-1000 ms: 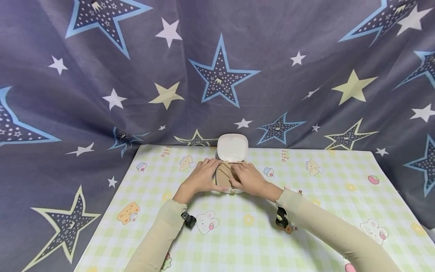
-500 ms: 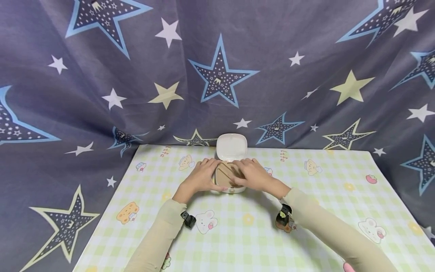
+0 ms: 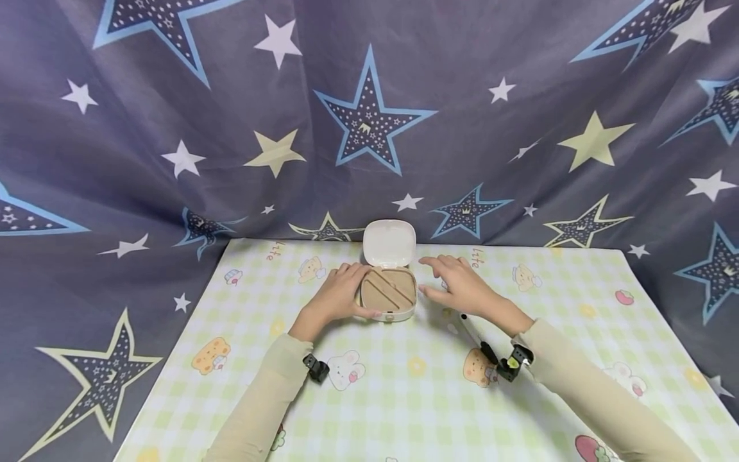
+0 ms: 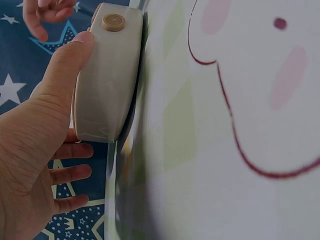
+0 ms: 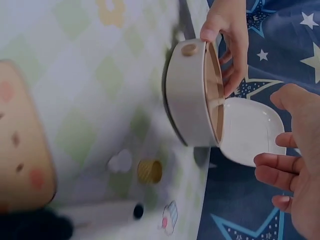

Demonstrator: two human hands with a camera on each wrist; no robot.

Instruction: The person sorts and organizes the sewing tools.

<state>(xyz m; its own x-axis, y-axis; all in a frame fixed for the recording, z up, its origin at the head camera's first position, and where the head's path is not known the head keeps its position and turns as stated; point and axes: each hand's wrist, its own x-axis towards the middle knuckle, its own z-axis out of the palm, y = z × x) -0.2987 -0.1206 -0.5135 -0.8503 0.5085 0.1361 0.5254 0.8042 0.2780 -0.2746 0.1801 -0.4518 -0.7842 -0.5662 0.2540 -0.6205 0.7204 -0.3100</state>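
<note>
One checked tablecloth beneath a star-printed backdrop holds everything.

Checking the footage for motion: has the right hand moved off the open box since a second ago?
Yes. The right hand has drawn away to the right of the box, no longer touching it.

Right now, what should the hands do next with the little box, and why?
Probably bring the right hand onto the raised lid to fold it down: the box sits open, the left hand steadies its side, and the right hand hovers beside it holding nothing.
</note>
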